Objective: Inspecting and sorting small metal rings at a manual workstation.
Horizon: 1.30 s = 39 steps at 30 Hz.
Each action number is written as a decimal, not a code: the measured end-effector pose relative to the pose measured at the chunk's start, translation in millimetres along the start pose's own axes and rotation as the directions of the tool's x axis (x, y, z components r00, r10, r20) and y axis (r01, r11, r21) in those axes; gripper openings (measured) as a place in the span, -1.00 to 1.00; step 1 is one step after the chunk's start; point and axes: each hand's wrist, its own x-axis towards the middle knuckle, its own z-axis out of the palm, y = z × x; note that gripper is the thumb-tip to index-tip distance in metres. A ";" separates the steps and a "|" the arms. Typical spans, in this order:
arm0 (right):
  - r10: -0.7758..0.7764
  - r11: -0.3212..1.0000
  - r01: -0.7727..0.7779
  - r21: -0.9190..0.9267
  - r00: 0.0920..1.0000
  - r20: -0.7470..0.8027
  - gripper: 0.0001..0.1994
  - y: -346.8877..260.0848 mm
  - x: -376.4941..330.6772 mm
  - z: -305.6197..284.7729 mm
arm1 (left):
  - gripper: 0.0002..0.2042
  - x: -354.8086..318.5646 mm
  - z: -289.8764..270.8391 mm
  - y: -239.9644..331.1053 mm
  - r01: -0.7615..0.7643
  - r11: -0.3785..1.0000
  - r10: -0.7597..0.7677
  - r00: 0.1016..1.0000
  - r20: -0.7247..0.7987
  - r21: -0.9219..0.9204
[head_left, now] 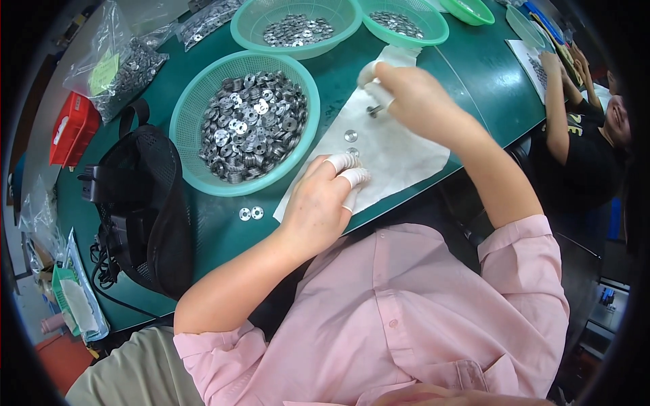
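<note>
My left hand [321,193], with white finger covers on the fingers, rests on a white sheet [399,155]. Its fingers are curled, the tips on a small round metal disc that they partly cover. Just beyond lies another flat metal disc [351,136] with a centre hole. Over the far part of the sheet is my right hand [416,98], slightly smeared by motion, also with white finger covers. Its fingers are closed, and a small dark metal piece [374,111] shows at their tips; its exact shape is unclear.
A green basket [178,125] heaped with metal discs stands left of the sheet; two discs [251,214] lie in front of it. More green baskets [298,49] stand behind. A black bag [159,223], red box [76,128] and bagged parts [128,78] are at left. A co-worker [575,128] sits at right.
</note>
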 end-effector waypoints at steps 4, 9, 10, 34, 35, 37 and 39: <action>0.095 0.982 -0.082 -0.172 0.993 0.064 -0.87 13.5 -8.9 -28.9 | -0.79 -0.8 0.3 -2.9 0.026 0.999 -0.025 0.999 0.042 -0.026; 0.115 0.936 -0.047 -0.348 0.977 0.177 -0.78 35.0 -22.8 -22.2 | -0.83 4.3 5.1 -4.6 0.007 1.000 -0.007 1.000 0.008 -0.017; 0.095 0.921 -0.006 -0.389 0.973 0.210 -0.74 36.2 -23.6 -18.5 | -0.83 5.1 5.4 -5.2 0.017 1.000 -0.016 1.000 0.014 -0.009; 0.158 0.978 -0.163 -0.132 0.986 -0.044 -0.85 58.0 -42.1 -22.1 | -0.82 18.5 7.1 16.2 0.016 1.000 -0.016 1.000 0.011 0.000; 0.162 0.978 -0.169 -0.125 0.985 -0.063 -0.85 63.8 -51.9 -21.9 | -0.82 21.3 8.4 20.2 0.002 1.000 -0.003 1.000 0.021 0.012; 0.225 0.885 -0.068 0.461 0.929 -0.295 -0.85 60.7 -71.8 -18.9 | -0.79 21.7 10.0 28.7 0.051 0.998 -0.054 0.997 0.064 0.045; 0.416 0.550 -0.213 0.807 0.908 -0.044 -0.85 33.9 -87.0 -40.6 | -0.77 31.3 1.4 39.8 0.055 0.997 -0.062 0.990 0.128 0.062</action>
